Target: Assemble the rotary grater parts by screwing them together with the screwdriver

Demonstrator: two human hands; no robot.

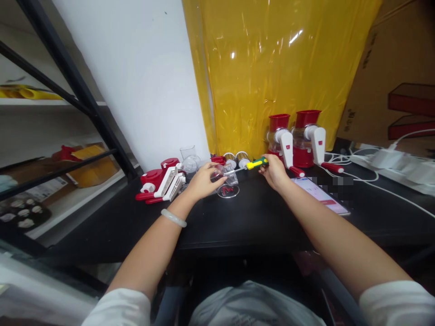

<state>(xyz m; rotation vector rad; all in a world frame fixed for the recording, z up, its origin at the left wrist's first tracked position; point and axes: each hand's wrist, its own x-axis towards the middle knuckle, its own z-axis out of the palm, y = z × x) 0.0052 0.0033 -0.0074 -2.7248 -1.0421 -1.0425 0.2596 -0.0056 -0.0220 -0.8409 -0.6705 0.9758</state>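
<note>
- Screwdriver [257,163] gripped by its yellow-green handle in the right hand [274,172]; shaft aimed left, at the clear plastic part.
- Clear plastic part [232,180] held between thumb and fingers of the left hand [205,181], nearer the back edge of the table [251,222] than the front.
- Step in hand, as judged: screwdriver being applied to the clear part. Whether the tip is seated in a screw cannot be told; too small.
- Next move, as judged: part to be kept braced by the left hand, shaft kept in line, handle turned without slipping.
- Metal drums [242,159] placed just behind, by the table's back edge.
- Loose white cranks [169,184] laid toward the table's left end; two assembled graters [307,140] stood at back right, phone [319,194] laid in front of them.
</note>
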